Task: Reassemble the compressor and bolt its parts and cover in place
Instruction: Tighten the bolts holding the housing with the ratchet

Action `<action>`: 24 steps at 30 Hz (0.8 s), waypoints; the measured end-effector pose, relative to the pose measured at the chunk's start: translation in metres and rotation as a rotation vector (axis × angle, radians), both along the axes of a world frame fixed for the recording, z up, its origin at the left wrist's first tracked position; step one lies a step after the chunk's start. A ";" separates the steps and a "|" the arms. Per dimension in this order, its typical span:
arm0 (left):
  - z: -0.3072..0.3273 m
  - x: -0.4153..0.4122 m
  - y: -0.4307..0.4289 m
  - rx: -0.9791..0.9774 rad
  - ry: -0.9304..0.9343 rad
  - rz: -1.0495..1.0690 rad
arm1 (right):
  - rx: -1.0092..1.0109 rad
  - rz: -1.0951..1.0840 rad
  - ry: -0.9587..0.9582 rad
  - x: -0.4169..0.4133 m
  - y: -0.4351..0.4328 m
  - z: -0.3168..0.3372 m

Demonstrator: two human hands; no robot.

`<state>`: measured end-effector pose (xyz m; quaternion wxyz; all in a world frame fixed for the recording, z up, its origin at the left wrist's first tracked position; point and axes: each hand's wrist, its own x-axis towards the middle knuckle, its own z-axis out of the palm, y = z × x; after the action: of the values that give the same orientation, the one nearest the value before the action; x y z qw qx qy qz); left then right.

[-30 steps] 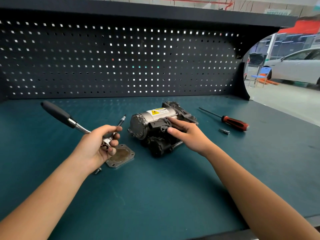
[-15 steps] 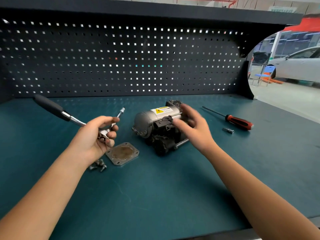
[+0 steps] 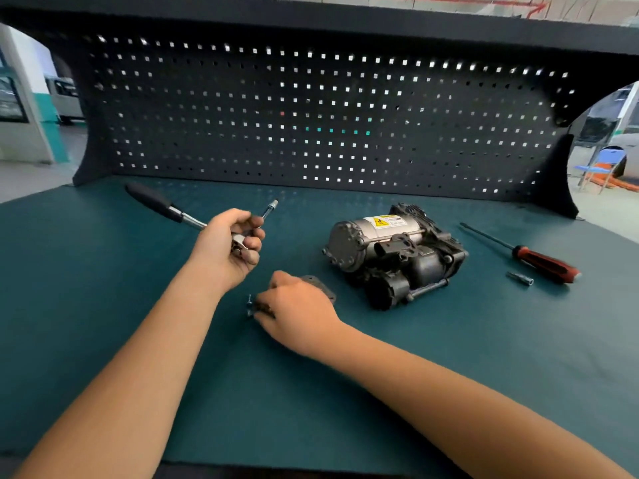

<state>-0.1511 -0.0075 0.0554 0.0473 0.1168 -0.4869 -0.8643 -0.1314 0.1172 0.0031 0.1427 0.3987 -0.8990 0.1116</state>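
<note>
The grey and black compressor (image 3: pixel 390 257) lies on the green bench mat (image 3: pixel 449 357), with a yellow warning label on top. My left hand (image 3: pixel 230 247) is raised left of it, shut on a ratchet wrench (image 3: pixel 162 206) whose black handle points back left and whose extension bit sticks up to the right. My right hand (image 3: pixel 297 311) reaches down over the square metal cover plate (image 3: pixel 323 286), hiding most of it. Its fingertips touch small bolts (image 3: pixel 249 305) lying on the mat just left of the plate. Whether a bolt is pinched I cannot tell.
A red and black screwdriver (image 3: pixel 539 259) lies right of the compressor, with a small socket bit (image 3: pixel 520 279) in front of it. A black pegboard wall (image 3: pixel 311 115) closes the back of the bench. The bench's near edge runs along the bottom.
My right hand left the compressor and moved left and down onto the cover plate and bolts. My left hand with the wrench lifted slightly. The camera view shifted left.
</note>
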 end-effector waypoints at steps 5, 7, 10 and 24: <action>-0.002 -0.001 -0.012 0.050 0.014 0.013 | -0.076 -0.009 -0.078 -0.004 -0.013 0.000; -0.002 -0.001 -0.014 0.053 0.024 0.013 | -0.214 0.011 -0.193 -0.009 -0.012 0.006; 0.000 -0.002 -0.017 0.054 0.050 0.013 | -0.232 0.005 -0.343 -0.024 -0.012 0.025; 0.001 -0.001 -0.024 0.104 0.064 0.028 | 0.022 0.018 -0.415 -0.043 -0.007 0.036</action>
<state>-0.1522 -0.0312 0.0561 0.0688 0.0980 -0.4377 -0.8911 -0.1744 0.1100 0.0386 -0.0509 0.3767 -0.9067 0.1827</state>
